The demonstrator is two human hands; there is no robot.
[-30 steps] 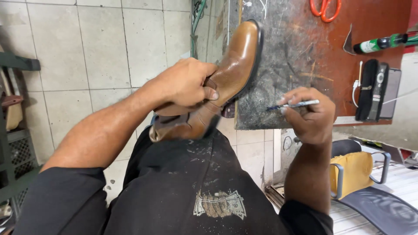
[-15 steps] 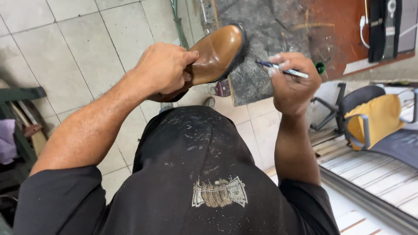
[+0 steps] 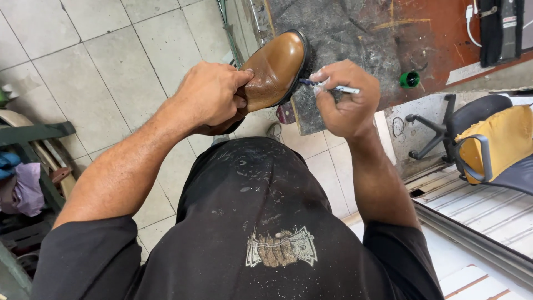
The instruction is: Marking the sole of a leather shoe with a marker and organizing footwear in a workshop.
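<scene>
A tan leather shoe (image 3: 276, 68) rests with its toe on the dark worn bench top (image 3: 355, 39). My left hand (image 3: 210, 95) grips it around the instep. My right hand (image 3: 347, 99) holds a thin pen-like tool (image 3: 333, 87), its dark tip touching the sole edge on the shoe's right side. The heel end of the shoe is hidden under my left hand.
A green cap (image 3: 410, 79) lies on the bench. A black charger with a white cable (image 3: 497, 28) hangs at top right. An office chair with a yellow cushion (image 3: 488, 144) stands to the right. Green shelving (image 3: 33, 144) with clutter is at left. Tiled floor below.
The view has swung, so the shoe and both hands sit higher and more to the centre. The pen tip has moved in against the shoe's sole edge.
</scene>
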